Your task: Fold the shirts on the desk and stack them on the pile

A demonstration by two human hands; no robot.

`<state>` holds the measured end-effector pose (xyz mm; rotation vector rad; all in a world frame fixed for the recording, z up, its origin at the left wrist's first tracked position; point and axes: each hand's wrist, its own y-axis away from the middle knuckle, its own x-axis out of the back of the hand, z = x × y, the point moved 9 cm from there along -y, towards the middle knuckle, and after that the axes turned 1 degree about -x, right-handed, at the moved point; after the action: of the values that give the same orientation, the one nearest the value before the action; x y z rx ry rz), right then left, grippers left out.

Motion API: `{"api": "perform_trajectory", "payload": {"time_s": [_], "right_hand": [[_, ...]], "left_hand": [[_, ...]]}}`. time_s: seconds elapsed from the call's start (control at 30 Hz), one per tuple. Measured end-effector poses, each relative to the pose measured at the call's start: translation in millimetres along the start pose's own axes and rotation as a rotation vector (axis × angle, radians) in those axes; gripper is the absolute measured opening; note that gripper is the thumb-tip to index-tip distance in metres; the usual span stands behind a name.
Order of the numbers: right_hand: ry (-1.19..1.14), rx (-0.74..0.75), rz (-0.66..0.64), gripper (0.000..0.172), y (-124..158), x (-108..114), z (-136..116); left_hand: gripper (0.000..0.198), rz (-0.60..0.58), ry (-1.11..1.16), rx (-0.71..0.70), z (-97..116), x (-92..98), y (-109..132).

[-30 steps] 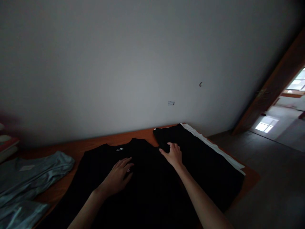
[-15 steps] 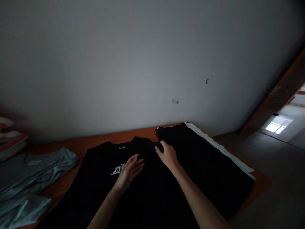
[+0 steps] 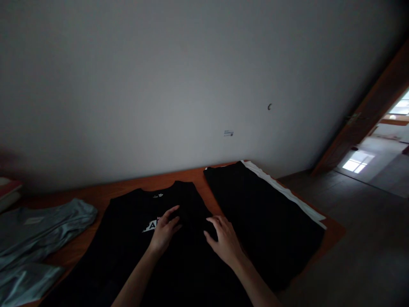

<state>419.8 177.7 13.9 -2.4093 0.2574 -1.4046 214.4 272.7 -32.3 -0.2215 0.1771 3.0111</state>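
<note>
A black shirt [image 3: 128, 243] with a white printed patch on its chest lies spread on the wooden table [image 3: 169, 176], its neckline toward the wall. Over the chest, just right of the print, my left hand [image 3: 165, 230] has its fingers apart and holds nothing. My right hand [image 3: 222, 238] is at the shirt's right side, thumb and fingers apart, with nothing visible between them. Whether its fingertips touch the dark cloth is hard to tell. To the right lies a folded black garment [image 3: 258, 213] with a white one [image 3: 284, 190] showing along its far edge.
A grey garment [image 3: 38, 230] lies at the left of the table. Behind it, at the left edge, is a red and white item [image 3: 9, 192]. The wall [image 3: 143, 94] rises behind the table. A wooden door [image 3: 361, 111] stands open at the right.
My right hand has come down and toward me from the shirt's shoulder, and that side now lies apart from the folded black garment, with wood showing between. The view has shifted slightly right.
</note>
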Motion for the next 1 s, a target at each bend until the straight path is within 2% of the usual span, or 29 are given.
{"api": "perform_trajectory", "payload": {"time_s": [0.13,0.23,0.3,0.4,0.47,0.6,0.67,0.73,0.83,0.87,0.93,1.0], "right_hand": [[-0.021,0.032,-0.008,0.050,4,7,-8],[0.028,0.010,-0.040,0.054,6,10,-8],[0.063,-0.005,-0.081,0.044,6,11,-7],[0.071,-0.047,-0.158,0.021,6,17,-6],[0.054,-0.084,-0.242,0.016,7,22,-6],[-0.007,-0.139,-0.615,0.042,22,19,-5],[0.008,-0.174,-0.709,0.054,28,18,-2],[0.090,-0.182,-0.589,0.052,22,23,-1],[0.170,-0.086,-0.262,0.025,9,27,-13],[0.160,-0.041,-0.192,0.022,7,23,-18],[0.130,0.022,-0.107,0.030,7,10,-24],[0.123,0.035,-0.058,0.029,8,-1,-23]], "left_hand": [[0.045,0.073,-0.357,-0.213,19,12.5,-2],[0.045,0.101,-0.453,-0.278,28,17.9,1],[0.048,0.103,-0.569,-0.343,33,16.4,5],[0.050,0.111,-0.814,-0.480,39,9.2,11],[0.048,0.116,-0.906,-0.535,38,6.2,12],[0.033,0.110,-0.901,-0.506,29,8.7,5],[0.028,0.111,-0.880,-0.477,26,11.7,2],[0.028,0.106,-0.869,-0.460,25,13.9,0],[0.030,0.074,-0.858,-0.448,26,14.4,-1],[0.034,0.062,-0.856,-0.448,26,14.1,0],[0.042,0.039,-0.841,-0.443,27,13.5,1],[0.045,0.017,-0.800,-0.429,28,14.0,0]]}}
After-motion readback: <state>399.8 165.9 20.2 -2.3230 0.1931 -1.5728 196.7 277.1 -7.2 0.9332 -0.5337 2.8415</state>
